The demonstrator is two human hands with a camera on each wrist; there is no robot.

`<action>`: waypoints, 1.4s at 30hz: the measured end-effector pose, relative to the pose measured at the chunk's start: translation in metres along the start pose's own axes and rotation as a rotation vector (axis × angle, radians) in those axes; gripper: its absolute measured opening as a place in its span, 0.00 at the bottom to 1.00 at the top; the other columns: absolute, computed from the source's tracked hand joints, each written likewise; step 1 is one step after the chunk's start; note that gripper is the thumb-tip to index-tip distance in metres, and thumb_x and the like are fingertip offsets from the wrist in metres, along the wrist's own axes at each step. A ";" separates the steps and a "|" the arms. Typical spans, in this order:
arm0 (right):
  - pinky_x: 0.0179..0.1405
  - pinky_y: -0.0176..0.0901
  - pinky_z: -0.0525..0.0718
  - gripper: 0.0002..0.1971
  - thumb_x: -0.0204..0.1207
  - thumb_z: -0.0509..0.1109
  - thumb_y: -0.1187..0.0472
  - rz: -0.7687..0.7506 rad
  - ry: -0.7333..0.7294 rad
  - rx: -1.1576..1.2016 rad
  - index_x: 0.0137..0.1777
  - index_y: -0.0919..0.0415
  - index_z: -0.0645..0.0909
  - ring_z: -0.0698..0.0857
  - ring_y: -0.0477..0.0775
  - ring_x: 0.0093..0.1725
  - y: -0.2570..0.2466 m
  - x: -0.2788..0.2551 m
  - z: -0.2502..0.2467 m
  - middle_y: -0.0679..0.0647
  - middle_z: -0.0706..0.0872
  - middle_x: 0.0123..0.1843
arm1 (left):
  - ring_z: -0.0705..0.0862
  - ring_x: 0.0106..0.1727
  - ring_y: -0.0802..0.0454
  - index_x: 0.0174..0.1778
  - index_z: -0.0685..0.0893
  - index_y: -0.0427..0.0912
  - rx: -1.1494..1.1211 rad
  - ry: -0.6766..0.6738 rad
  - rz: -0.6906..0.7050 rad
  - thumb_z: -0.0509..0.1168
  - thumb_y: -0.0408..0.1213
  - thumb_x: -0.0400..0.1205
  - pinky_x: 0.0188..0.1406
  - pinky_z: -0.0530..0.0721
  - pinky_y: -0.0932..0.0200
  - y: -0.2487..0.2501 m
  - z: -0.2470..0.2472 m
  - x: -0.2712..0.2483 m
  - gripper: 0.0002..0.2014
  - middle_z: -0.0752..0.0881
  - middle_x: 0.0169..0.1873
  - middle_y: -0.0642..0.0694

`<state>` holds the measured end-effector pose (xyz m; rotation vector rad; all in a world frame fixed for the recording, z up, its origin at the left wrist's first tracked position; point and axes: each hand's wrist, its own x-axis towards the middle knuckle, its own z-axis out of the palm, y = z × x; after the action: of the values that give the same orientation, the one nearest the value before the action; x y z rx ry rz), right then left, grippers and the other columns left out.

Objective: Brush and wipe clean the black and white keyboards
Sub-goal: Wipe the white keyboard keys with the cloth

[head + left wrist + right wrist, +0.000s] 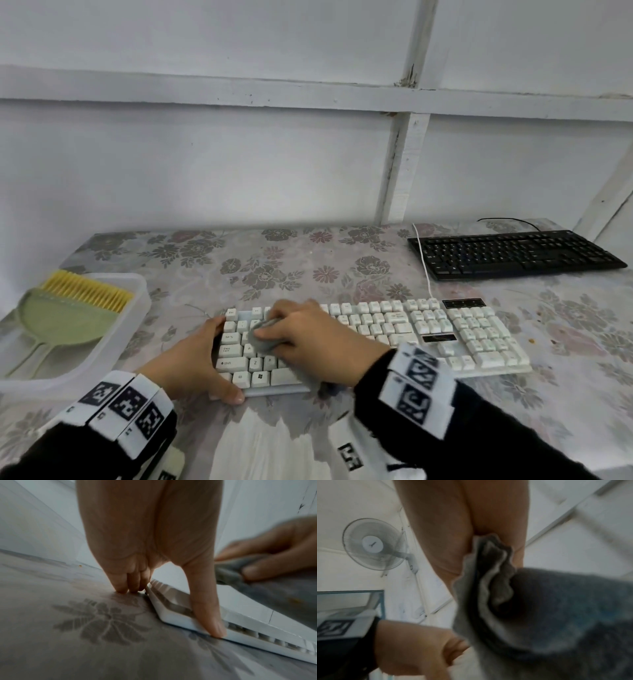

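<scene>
White keyboard [428, 334] flat on the flowered worktop [274, 260], its left end braced by the left hand [191, 359]: thumb [208, 615] on the near corner, other fingers [120, 582] straight down at the far side, tips on the worktop. Over the left-side keys, right hand [308, 342] with fingers curled around a bunched grey cloth [263, 339], pressing it onto the keys (blurred in both wrist views). Well apart at far right, black keyboard [513, 253] untouched; at left, a translucent tray [113, 329] holding a green brush with yellow bristles [68, 308], clear of both hands.
</scene>
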<state>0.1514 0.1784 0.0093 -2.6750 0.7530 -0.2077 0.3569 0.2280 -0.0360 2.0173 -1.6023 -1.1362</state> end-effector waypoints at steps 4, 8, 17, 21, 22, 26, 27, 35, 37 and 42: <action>0.54 0.51 0.64 0.09 0.77 0.65 0.68 -0.086 -0.066 -0.189 0.53 0.62 0.85 0.76 0.58 0.55 -0.032 0.036 0.017 0.59 0.79 0.55 | 0.77 0.65 0.53 0.80 0.54 0.50 0.032 0.012 0.000 0.85 0.44 0.46 0.66 0.77 0.54 0.001 0.000 0.001 0.67 0.78 0.64 0.54; 0.61 0.54 0.70 0.12 0.76 0.64 0.69 -0.001 -0.133 -0.278 0.58 0.63 0.83 0.76 0.64 0.56 -0.038 0.037 0.030 0.59 0.76 0.60 | 0.76 0.61 0.57 0.79 0.53 0.51 0.044 0.029 0.014 0.85 0.37 0.55 0.57 0.73 0.65 0.004 0.002 -0.001 0.62 0.77 0.60 0.59; 0.48 0.45 0.63 0.11 0.72 0.62 0.76 -0.012 -0.091 -0.224 0.37 0.60 0.80 0.69 0.52 0.37 -0.003 0.005 0.007 0.50 0.67 0.40 | 0.77 0.60 0.59 0.79 0.53 0.52 0.031 0.015 0.016 0.85 0.39 0.53 0.58 0.72 0.66 0.004 0.000 -0.003 0.63 0.77 0.58 0.62; 0.46 0.41 0.59 0.11 0.74 0.63 0.75 0.039 -0.068 -0.214 0.37 0.61 0.82 0.74 0.56 0.38 0.013 -0.007 0.007 0.50 0.69 0.40 | 0.76 0.63 0.58 0.80 0.52 0.52 0.028 0.002 0.011 0.86 0.40 0.53 0.62 0.71 0.64 0.004 0.000 -0.003 0.63 0.75 0.60 0.62; 0.46 0.39 0.58 0.10 0.75 0.64 0.73 0.056 -0.066 -0.225 0.39 0.61 0.84 0.75 0.56 0.39 0.016 -0.010 0.005 0.50 0.70 0.41 | 0.75 0.62 0.58 0.80 0.51 0.52 0.033 0.002 0.007 0.85 0.40 0.54 0.62 0.71 0.65 0.005 0.000 -0.003 0.63 0.75 0.61 0.61; 0.45 0.34 0.55 0.08 0.75 0.62 0.73 0.171 -0.110 -0.220 0.38 0.67 0.80 0.78 0.56 0.42 0.032 -0.026 -0.007 0.50 0.70 0.43 | 0.75 0.64 0.58 0.81 0.50 0.52 0.028 -0.001 0.004 0.85 0.41 0.53 0.63 0.70 0.64 0.004 0.000 -0.003 0.65 0.75 0.63 0.60; 0.43 0.34 0.55 0.08 0.74 0.61 0.74 0.208 -0.129 -0.207 0.35 0.67 0.76 0.76 0.55 0.40 0.034 -0.028 -0.011 0.51 0.69 0.42 | 0.75 0.64 0.58 0.80 0.50 0.52 0.027 -0.002 0.006 0.85 0.41 0.53 0.64 0.70 0.64 0.003 0.000 -0.002 0.65 0.75 0.62 0.61; 0.61 0.51 0.73 0.20 0.77 0.64 0.65 0.195 -0.119 -0.065 0.25 0.52 0.67 0.75 0.56 0.47 -0.015 0.017 -0.009 0.48 0.68 0.41 | 0.78 0.61 0.59 0.79 0.54 0.50 0.005 0.007 0.002 0.86 0.39 0.51 0.60 0.75 0.64 0.000 0.001 0.000 0.64 0.78 0.59 0.62; 0.56 0.48 0.69 0.15 0.77 0.63 0.67 0.069 -0.114 -0.118 0.30 0.54 0.74 0.76 0.58 0.46 -0.030 0.036 0.000 0.52 0.70 0.45 | 0.78 0.58 0.58 0.78 0.55 0.50 0.016 0.023 0.002 0.86 0.37 0.53 0.53 0.75 0.66 0.001 0.001 0.000 0.61 0.79 0.55 0.62; 0.57 0.51 0.69 0.12 0.81 0.61 0.66 0.023 -0.173 -0.235 0.59 0.60 0.84 0.76 0.61 0.51 -0.038 0.044 0.020 0.58 0.76 0.59 | 0.79 0.60 0.54 0.79 0.55 0.51 0.033 0.031 0.005 0.85 0.37 0.53 0.57 0.80 0.59 0.001 0.001 0.001 0.61 0.79 0.59 0.56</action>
<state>0.2115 0.1914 0.0068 -2.8546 0.7958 0.1257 0.3550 0.2273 -0.0361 2.0405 -1.6206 -1.0780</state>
